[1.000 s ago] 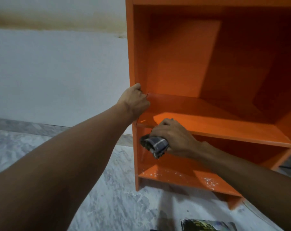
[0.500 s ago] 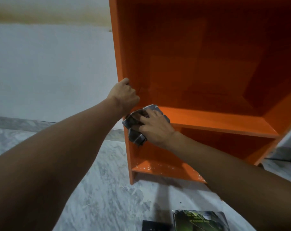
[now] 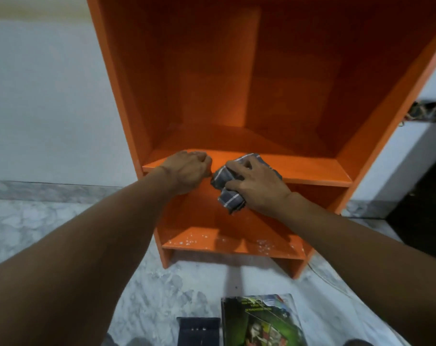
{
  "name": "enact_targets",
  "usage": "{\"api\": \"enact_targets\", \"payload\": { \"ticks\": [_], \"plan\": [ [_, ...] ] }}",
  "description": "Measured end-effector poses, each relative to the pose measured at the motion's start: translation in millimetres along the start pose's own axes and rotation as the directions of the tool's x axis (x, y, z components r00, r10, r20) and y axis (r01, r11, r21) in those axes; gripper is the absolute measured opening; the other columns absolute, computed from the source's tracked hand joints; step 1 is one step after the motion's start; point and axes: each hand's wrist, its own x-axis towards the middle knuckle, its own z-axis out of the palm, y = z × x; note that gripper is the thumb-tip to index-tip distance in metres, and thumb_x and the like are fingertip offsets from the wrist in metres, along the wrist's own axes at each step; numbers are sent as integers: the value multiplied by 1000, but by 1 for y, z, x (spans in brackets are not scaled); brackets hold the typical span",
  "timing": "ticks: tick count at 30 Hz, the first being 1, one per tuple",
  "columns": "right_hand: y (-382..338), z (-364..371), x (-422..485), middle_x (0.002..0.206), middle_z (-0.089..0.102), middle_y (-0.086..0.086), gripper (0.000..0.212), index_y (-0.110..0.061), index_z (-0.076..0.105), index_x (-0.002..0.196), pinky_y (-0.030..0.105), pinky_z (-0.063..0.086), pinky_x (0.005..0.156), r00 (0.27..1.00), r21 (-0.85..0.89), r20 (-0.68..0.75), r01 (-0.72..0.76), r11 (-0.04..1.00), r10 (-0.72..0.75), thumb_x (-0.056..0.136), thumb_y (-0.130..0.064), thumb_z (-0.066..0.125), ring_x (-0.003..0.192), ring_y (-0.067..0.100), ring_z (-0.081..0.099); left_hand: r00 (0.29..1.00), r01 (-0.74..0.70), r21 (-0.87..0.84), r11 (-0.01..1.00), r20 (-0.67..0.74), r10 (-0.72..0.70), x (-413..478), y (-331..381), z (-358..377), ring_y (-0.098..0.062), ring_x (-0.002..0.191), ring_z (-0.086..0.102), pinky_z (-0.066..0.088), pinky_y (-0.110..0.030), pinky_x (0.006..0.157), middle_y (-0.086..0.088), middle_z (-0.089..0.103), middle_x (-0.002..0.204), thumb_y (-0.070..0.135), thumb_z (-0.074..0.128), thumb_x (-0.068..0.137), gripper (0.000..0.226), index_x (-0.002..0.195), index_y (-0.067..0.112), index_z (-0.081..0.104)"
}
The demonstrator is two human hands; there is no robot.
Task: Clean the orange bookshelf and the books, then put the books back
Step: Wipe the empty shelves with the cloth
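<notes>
Right hand [image 3: 257, 186] grips cloth [image 3: 227, 199]; book [image 3: 262, 320] lettering blurred.

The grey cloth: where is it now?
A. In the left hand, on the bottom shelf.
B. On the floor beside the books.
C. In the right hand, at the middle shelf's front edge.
C: the right hand grips the grey cloth against the front edge of the middle shelf, while the left hand beside it holds no cloth.
</notes>
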Motion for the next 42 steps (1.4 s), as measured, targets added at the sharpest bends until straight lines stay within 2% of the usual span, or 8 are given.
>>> {"api": "enact_targets", "payload": {
  "ticks": [5, 10, 16, 21, 27, 32, 37, 42],
  "plan": [
    [42, -5, -62, 121, 59, 17, 24, -21, 75, 93, 51, 50, 71, 997, -30, -7, -76, 997, 76, 75, -18, 60, 86, 44, 55, 997, -73, -76, 994, -37, 71, 43, 63, 0, -34, 129, 46, 38, -40, 102, -19, 45, 141, 25, 36, 104, 41, 138, 2, 39],
    [80, -23, -127, 99, 67, 16, 23, -24, 76, 80, 40, 50, 65, 982, -164, -84, -178, 970, 166, 61, -14, 82, 94, 30, 43, 986, -150, -115, 982, -87, 140, 76, 118, -16, -34, 134, 40, 36, -39, 103, -21, 41, 145, 21, 34, 105, 41, 139, -1, 36],
    [85, -8, -139, 94, 59, 18, 23, -22, 76, 84, 49, 49, 73, 930, -127, 7, -364, 923, 368, 64, -25, 87, 98, 34, 43, 993, -117, -185, 976, -41, 111, 105, 154, -19, -37, 118, 46, 40, -45, 84, -19, 46, 133, 16, 41, 100, 41, 139, 3, 38],
    [78, 4, -142, 105, 54, 15, 18, -30, 73, 94, 48, 42, 71, 853, -47, -7, -522, 852, 522, 77, -33, 67, 95, 41, 51, 993, -117, -195, 974, -35, 112, 108, 153, -18, -35, 113, 48, 35, -41, 76, -16, 48, 128, 20, 41, 102, 37, 137, 7, 39],
    [62, 23, -147, 98, 53, 16, 19, -20, 73, 96, 41, 36, 76, 768, 68, -57, -634, 770, 637, 82, -26, 63, 86, 36, 50, 992, -117, -199, 973, 20, 124, 109, 151, -23, -34, 121, 46, 40, -45, 89, -15, 47, 133, 24, 40, 104, 39, 139, 8, 39],
    [40, 21, -159, 106, 43, 6, 31, -15, 67, 110, 29, 37, 78, 668, 142, 343, -731, 667, 660, 83, -7, 56, 100, 29, 50, 993, -96, -238, 966, 38, 108, 106, 152, -23, -34, 122, 45, 39, -44, 91, -15, 46, 136, 24, 40, 105, 37, 139, 9, 40],
    [22, 18, -165, 110, 49, 11, 44, -16, 63, 122, 34, 45, 86, 613, 227, 335, -790, 570, 716, 80, -4, 57, 101, 30, 54, 989, -100, -263, 960, 82, 126, 97, 149, -25, -37, 136, 32, 34, -49, 104, -16, 32, 150, 22, 37, 106, 45, 148, 7, 27],
    [30, 10, -139, 103, 57, 11, 48, -10, 63, 120, 26, 36, 74, 598, 293, 222, -794, 533, 770, 74, 4, 60, 97, 30, 57, 975, -224, -362, 905, -73, 212, 65, 146, -20, -24, 149, 17, 16, -43, 119, -7, 19, 162, 17, 49, 97, 61, 153, 11, 24]
  ]
}}
